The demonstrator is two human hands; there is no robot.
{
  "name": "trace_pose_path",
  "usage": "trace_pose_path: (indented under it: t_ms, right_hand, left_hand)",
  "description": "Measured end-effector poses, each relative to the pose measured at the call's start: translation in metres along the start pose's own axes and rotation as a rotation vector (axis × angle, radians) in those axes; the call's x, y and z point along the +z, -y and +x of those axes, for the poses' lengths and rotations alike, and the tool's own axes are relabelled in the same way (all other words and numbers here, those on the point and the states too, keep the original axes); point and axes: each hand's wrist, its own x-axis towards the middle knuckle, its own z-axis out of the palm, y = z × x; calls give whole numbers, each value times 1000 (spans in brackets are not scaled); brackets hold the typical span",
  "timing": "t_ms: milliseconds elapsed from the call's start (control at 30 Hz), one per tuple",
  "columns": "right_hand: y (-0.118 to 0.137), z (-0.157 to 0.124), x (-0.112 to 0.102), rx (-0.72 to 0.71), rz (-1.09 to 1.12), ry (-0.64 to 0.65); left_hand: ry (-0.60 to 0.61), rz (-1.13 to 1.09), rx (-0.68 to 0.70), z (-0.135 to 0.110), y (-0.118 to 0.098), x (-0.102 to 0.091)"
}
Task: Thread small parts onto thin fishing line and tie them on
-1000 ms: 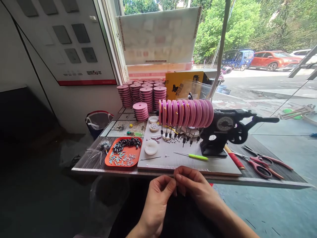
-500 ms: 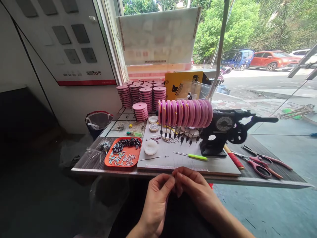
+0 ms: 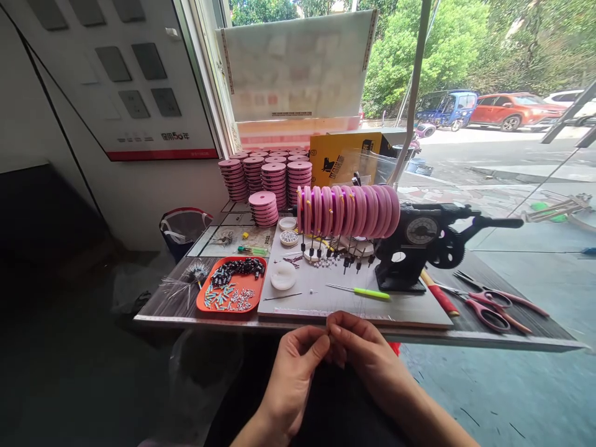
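A: How did the two hands look, right up close?

B: The left hand [image 3: 291, 366] and the right hand [image 3: 365, 347] were closed in a pinch. Their tips met just in front of the bench [image 3: 162, 304].

A: What did they have?

B: I couldn't tell. If it was a little thing, it was hid between the fingertips. I guess both hands pinched together because it was tiny.

A: What came next?

B: A green-handled tool [image 3: 372, 294] lay near the front of a board [image 3: 335, 313], maybe so it was easy to grab. To the left sat an orange tray [image 3: 255, 287]. Its sides probably stopped the small bits from rolling off.

A: And farther back?

B: A black machine [image 3: 400, 276] held pink rolls [image 3: 386, 211] up high, perhaps so the black weights [image 3: 312, 253] could hang down. Behind stood a short pink stack [image 3: 263, 212], then tall pink stacks [image 3: 299, 180] and a yellow box [image 3: 342, 158].

A: Did you count?

B: Two hands, one tool with a green handle, one board, one tray, one machine, one short stack, at least four tall stacks, one box. The rolls were too squeezed to count.
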Motion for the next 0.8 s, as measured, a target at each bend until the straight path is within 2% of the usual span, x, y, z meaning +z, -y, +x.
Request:
trace_pose_path:
  t_ms: [167,333,433,500,567,667,700,800]
  right_hand:
    - [1,0,0,8,12,-5]
    - [-1,-1,3,2,-13,-16]
    - [4,-5,4,-44,-129,-15]
    - [13,-9,0,-112,-305,-28]
    - [25,-13,-9,-242,-547,-143]
    - [42,-17,-28,-464,-884,-462]
    - [45,-17,-33,-501,-970,-528]
    - [40,-18,-42,-518,-1173,-542]
  left_hand:
    - [40,26,9,-1,-1,-2]
    - [43,-43,-22,-2,-1,-2]
    - [-19,-118,-57,-2,0,-2]
    - [-71,-144,-80,-2,1,-2]
    - [-110,-141,-91,-3,2,-1]
    - [-140,-107,-74,-5,1,1]
    - [-145,-92,-63,-6,0,1]
    - [-161,-53,-30,-8,-4,4]
